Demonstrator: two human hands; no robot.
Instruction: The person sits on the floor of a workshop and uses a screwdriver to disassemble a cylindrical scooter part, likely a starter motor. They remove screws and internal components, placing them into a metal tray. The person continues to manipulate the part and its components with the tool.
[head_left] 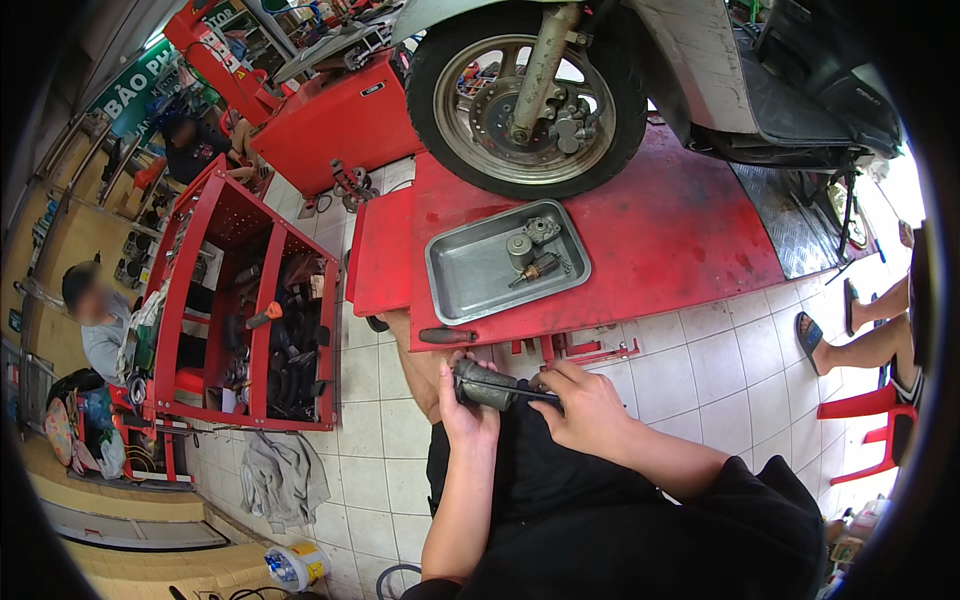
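Note:
My left hand point(470, 422) is wrapped around a grey metal cylinder point(490, 396), held above my lap just off the edge of the red platform point(640, 250). From the right, my right hand point(592, 418) pinches a thin dark rod point(522, 391), which lies along the cylinder's upper side; its tip is hard to make out. Beyond my hands, a metal tray point(465, 275) holds a short round can-shaped part point(519, 250), a round cast part point(542, 230) and a shaft with a coppery section point(537, 270). A dark-handled tool point(447, 336) lies on the platform's near edge.
A scooter's front wheel point(528, 110) stands on the platform behind the tray. To the left is a red tool cart point(250, 330) with an orange-handled tool point(264, 315). A grey cloth point(283, 480) lies on the tiled floor. Someone's legs point(880, 315) show by a red stool point(870, 430) at right.

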